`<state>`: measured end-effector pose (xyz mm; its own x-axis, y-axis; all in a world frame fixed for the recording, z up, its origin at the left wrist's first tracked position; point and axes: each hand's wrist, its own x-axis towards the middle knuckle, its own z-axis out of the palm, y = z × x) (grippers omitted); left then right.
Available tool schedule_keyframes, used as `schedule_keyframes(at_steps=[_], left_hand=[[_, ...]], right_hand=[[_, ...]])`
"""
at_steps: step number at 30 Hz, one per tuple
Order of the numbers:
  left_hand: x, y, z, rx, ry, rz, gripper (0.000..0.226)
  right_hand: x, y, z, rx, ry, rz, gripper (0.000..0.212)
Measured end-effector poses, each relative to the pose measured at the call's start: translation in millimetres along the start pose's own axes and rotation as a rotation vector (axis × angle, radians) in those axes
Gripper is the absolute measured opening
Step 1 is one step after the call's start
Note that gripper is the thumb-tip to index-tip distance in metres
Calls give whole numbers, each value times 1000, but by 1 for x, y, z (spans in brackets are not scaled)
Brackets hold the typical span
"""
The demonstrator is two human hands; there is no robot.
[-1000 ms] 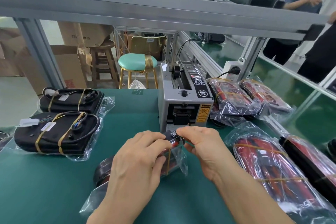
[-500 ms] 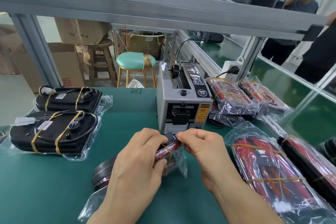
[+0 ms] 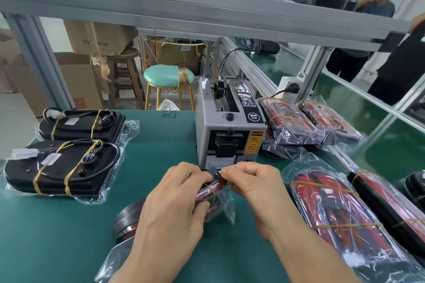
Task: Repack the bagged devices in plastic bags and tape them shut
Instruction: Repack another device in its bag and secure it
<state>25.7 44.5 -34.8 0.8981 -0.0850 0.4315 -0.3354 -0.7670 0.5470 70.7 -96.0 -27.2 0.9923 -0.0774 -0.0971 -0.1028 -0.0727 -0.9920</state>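
A red-and-black device in a clear plastic bag (image 3: pixel 219 204) lies on the green mat just in front of the grey tape dispenser (image 3: pixel 227 131). My left hand (image 3: pixel 174 209) lies over the device and grips it. My right hand (image 3: pixel 253 181) pinches the bag's far end near a rubber band, right below the dispenser's mouth. Much of the device is hidden under my left hand; its round black end (image 3: pixel 127 220) sticks out to the left.
Two bagged black devices (image 3: pixel 66 163) lie at the left. Several bagged red devices (image 3: pixel 340 216) lie at the right and behind the dispenser (image 3: pixel 287 122). A metal frame beam (image 3: pixel 207 11) runs overhead. Stools, cardboard boxes and two standing persons are beyond the table.
Both hands and the bagged device shifted slightly forward toward the dispenser's mouth. My fingers pinch closer together on the bag's end.
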Motion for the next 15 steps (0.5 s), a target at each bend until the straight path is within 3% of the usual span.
schedule_keyframes(at_steps=[10,15], left_hand=[[1,1,0,-4,-26,39,59],[3,1,1,28,-35,65,54]], right_hand=[[-1,1,1,-104,77,-76,16],[0,3,0,-147,87,-104,13]])
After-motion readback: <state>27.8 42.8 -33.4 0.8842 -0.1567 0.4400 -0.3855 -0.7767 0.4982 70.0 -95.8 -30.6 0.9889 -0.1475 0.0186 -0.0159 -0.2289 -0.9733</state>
